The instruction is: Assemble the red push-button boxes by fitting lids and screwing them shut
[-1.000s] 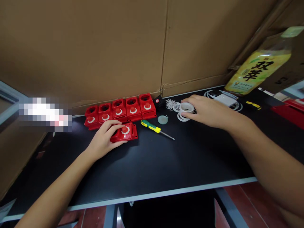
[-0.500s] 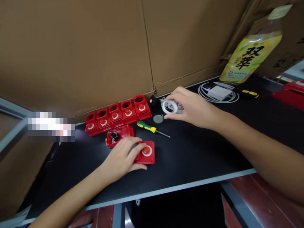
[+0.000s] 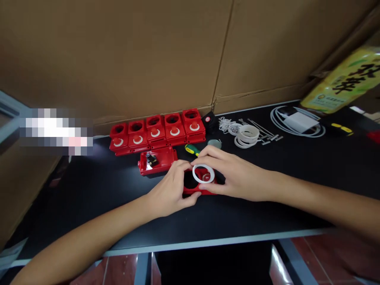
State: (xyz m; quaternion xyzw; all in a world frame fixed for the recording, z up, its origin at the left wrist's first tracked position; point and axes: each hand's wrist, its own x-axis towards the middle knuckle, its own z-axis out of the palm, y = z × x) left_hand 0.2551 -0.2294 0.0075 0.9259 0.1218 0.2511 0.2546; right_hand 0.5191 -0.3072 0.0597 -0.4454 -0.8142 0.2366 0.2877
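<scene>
My left hand grips the left end of a red plastic cover lying on the black table. The cover has a large round hole and, to its right, a small red dome in a white crescent. Between the thumb and fingers of my right hand is a white plastic ring, tilted just above the cover; whether they touch I cannot tell. Behind my left hand lies an open red box base with a small black part inside. A green and yellow screwdriver is partly hidden by my right hand.
Several red covers stand in a row along the cardboard wall. White rings, thin metal rods and a clear disc lie right of them. Farther right are a coiled white cable with a charger and a yellow bottle.
My right hand has come from the pile of rings to the red cover, bringing a white ring. My left hand still holds the cover, whose large hole now shows. The view has shifted left.
</scene>
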